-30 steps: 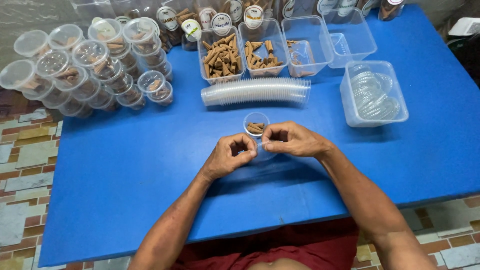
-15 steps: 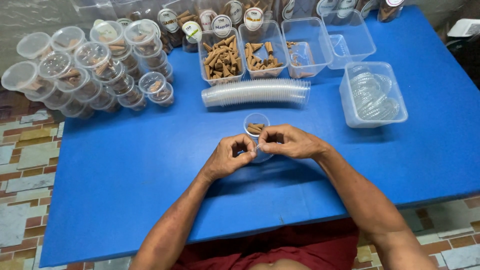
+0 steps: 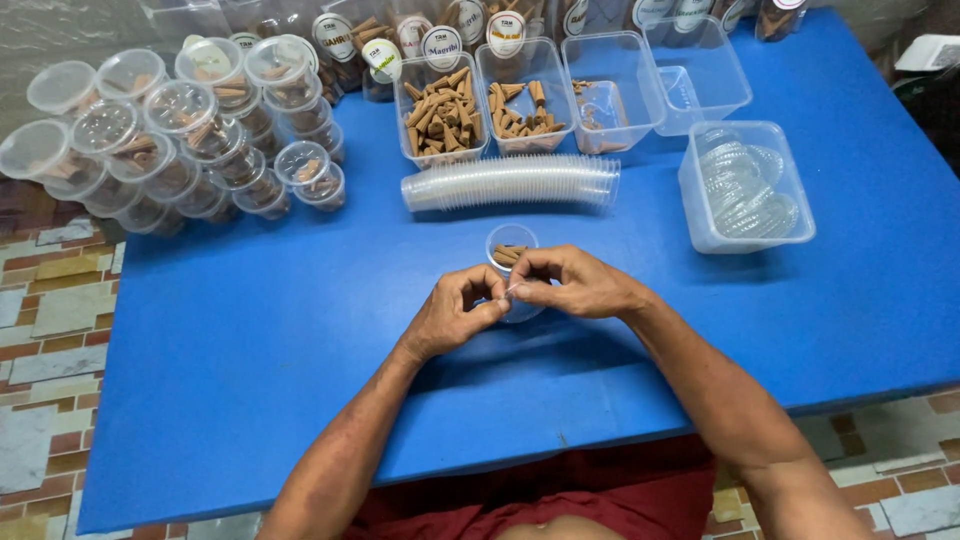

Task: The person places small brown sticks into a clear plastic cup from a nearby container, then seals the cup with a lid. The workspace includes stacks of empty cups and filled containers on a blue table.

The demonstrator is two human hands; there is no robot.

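Observation:
A small clear plastic cup (image 3: pixel 512 245) with a few brown cone-shaped pieces in it stands on the blue table (image 3: pixel 300 330), just beyond my hands. My left hand (image 3: pixel 455 312) and my right hand (image 3: pixel 572 283) meet in front of the cup, fingertips pinched together on something small and pale that I cannot make out. The right hand's fingers touch the cup's near side. Behind the cup lies a long stack of clear empty cups (image 3: pixel 510 182) on its side.
Two clear tubs of brown cones (image 3: pixel 442 120) (image 3: pixel 522 105) stand at the back, with empty tubs (image 3: pixel 612 85) beside them. A tub of clear lids (image 3: pixel 745 185) sits at right. Several lidded filled cups (image 3: pixel 180 130) are stacked at back left. Tiled floor lies left.
Both hands stay pinched together in front of the cup; the fingers have shifted only slightly.

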